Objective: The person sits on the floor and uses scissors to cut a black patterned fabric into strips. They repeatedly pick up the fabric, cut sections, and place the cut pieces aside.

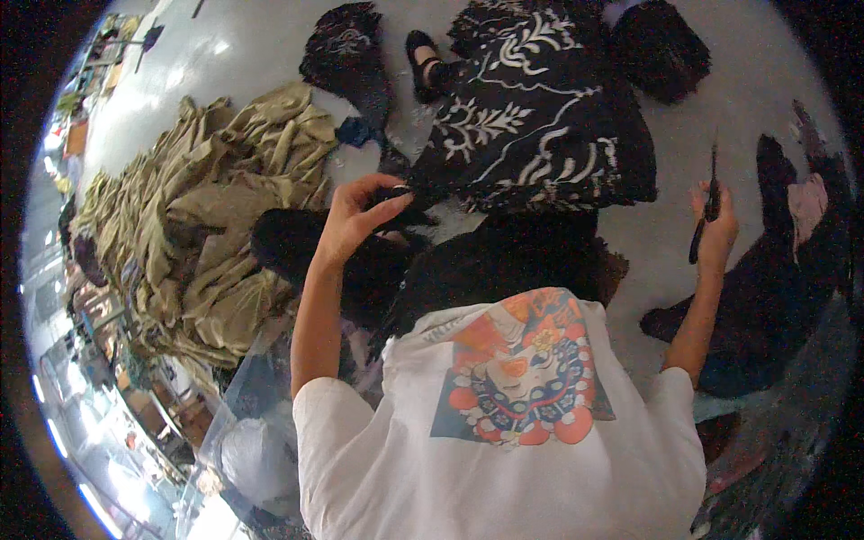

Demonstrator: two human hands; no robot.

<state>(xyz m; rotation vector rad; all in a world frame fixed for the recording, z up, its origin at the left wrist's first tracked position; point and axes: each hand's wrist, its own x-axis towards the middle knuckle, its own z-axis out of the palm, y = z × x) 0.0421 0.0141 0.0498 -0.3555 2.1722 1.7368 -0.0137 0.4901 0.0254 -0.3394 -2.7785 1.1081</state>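
A black fabric piece with white leaf-pattern embroidery (513, 128) lies spread out before me, over my lap or legs. At its left corner my left hand (368, 209) pinches the dark edge between thumb and fingers. To the right, apart from the fabric, my right hand (717, 226) is closed around the dark handles of a pair of scissors or snips (712, 192), whose slim blade points away from me. A smaller dark embroidered piece (344, 47) lies beyond, to the left.
A large heap of olive-khaki cloth (223, 202) lies on the left. A dark bundle (661, 50) sits on the grey floor (742, 40) at the far right. A black shoe (424, 64) shows beside the embroidered fabric. Dark cloth (763, 304) lies at right.
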